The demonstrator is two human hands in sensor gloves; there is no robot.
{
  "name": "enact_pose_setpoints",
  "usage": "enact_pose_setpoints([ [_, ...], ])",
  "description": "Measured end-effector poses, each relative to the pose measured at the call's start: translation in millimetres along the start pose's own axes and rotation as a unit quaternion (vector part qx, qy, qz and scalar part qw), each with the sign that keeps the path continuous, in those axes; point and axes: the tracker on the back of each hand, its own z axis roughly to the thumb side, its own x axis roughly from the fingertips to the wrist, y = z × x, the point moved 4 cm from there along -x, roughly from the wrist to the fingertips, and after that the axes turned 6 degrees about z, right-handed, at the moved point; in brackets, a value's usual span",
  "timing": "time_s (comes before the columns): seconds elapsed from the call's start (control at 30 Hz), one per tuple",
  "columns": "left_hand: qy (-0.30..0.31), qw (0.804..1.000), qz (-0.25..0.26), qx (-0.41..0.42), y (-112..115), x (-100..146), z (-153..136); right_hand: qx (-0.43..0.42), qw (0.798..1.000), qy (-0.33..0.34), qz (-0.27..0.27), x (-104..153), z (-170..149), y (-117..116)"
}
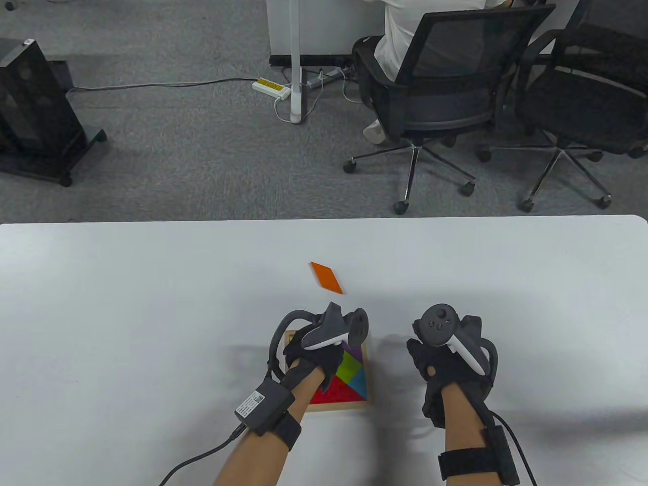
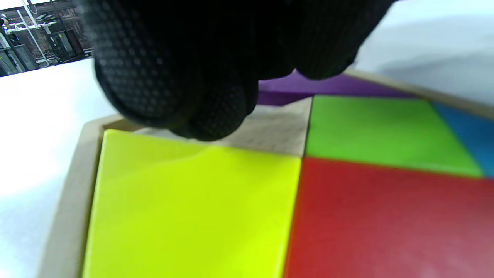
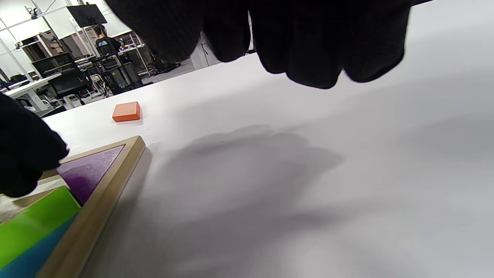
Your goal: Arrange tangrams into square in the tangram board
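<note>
The wooden tangram board (image 1: 368, 377) lies near the table's front edge. It holds a yellow piece (image 2: 189, 212), a red piece (image 2: 389, 220), a green piece (image 2: 382, 131), a blue piece (image 2: 474, 131) and a purple triangle (image 3: 90, 170) in its far right corner. A strip of bare wood (image 2: 278, 131) shows between yellow and purple. My left hand (image 1: 316, 349) hovers over the board with its fingers (image 2: 200, 96) bunched at the purple triangle's edge; whether they pinch it is hidden. An orange parallelogram (image 1: 326, 277) lies on the table beyond the board. My right hand (image 1: 430, 354) hangs to the right of the board, fingers (image 3: 308, 58) loosely curled and holding nothing.
The white table (image 1: 126, 304) stretches wide to either side of the board. Beyond its far edge are two office chairs (image 1: 445, 86), one with a person seated, a black unit (image 1: 30, 106) on the left and a power strip (image 1: 272, 87) on the carpet.
</note>
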Motion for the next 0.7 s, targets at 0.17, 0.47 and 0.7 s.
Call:
enact_pose_setpoints([
  [0.17, 0.019, 0.999, 0.048, 0.016, -23.3, 5.0, -0.6, 0.000, 1.000, 0.000, -0.002, 0.1, 0.2, 1.1],
  [0.47, 0.043, 0.994, 0.102, -0.005, -59.6, 7.5, -0.6, -0.004, 1.000, -0.001, -0.006, 1.6, -2.5, 3.6],
  [0.7, 0.044, 0.991, 0.112, -0.065, -71.9, -15.9, -2.4, -0.004, 1.000, -0.006, -0.007, 0.9, -6.3, 3.9],
])
